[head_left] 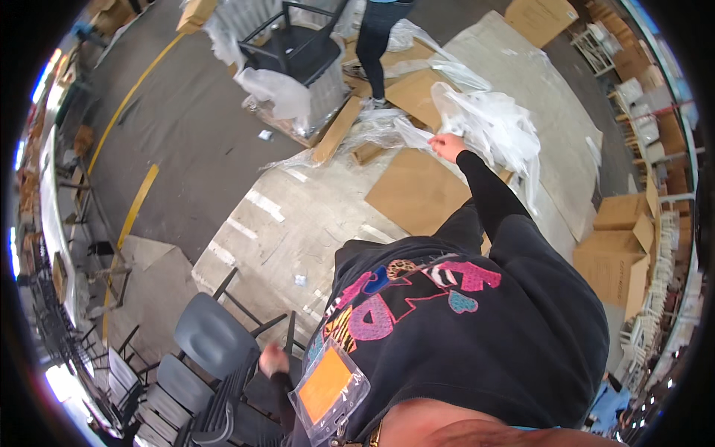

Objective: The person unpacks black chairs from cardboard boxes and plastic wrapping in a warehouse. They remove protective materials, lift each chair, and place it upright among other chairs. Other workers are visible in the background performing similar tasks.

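My right hand is stretched forward, its fingers closed on the edge of crumpled clear plastic film. A larger white heap of plastic sheeting lies just right of it, over cardboard. Below that hand is a flat brown cardboard sheet. Low on the left side, my left hand hangs beside a dark grey chair. Motion smears its fingers, so their closure does not show.
A black armchair rises from a plastic-wrapped stack ahead. Another person's leg stands among cardboard and film. Several grey chairs line the lower left. Open cardboard boxes stand at right; a yellow floor line runs at left.
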`<action>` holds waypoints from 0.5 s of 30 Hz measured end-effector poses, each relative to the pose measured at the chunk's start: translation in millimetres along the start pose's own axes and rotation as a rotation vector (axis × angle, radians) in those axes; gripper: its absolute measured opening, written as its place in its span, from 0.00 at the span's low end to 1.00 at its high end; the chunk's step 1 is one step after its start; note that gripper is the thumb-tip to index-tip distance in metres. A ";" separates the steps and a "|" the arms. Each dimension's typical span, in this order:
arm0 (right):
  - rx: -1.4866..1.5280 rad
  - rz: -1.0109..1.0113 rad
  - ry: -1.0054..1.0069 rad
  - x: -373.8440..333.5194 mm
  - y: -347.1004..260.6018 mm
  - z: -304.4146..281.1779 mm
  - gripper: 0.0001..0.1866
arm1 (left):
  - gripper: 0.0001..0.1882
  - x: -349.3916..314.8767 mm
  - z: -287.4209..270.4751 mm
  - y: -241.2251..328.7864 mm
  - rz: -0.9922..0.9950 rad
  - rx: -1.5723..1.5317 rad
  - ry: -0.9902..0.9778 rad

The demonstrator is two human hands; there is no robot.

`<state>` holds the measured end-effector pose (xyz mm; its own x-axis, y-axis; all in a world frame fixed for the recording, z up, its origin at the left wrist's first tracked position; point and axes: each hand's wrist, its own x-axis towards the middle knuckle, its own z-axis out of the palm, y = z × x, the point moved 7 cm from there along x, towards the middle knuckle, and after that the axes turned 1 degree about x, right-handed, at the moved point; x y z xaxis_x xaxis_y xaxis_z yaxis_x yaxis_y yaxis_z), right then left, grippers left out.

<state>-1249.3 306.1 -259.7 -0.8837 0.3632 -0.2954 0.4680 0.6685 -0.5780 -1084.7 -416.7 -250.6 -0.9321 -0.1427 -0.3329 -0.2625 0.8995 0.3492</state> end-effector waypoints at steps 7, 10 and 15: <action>-0.252 0.303 0.213 -176.4 167.6 -132.5 0.21 | 0.15 201.2 86.1 346.0 0.741 -0.030 -0.320; -0.253 0.789 0.146 -343.6 282.1 -103.2 0.21 | 0.10 243.1 62.6 447.9 0.847 -0.150 -0.143; -0.599 0.382 -0.524 -368.4 335.8 -14.9 0.21 | 0.06 256.2 82.9 405.9 0.469 -0.166 0.008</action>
<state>-766.5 406.5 -333.6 -0.4887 0.3860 -0.7825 0.5309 0.8432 0.0844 -1409.3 -54.0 -266.8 -0.9611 0.2575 -0.0999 0.1499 0.7901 0.5944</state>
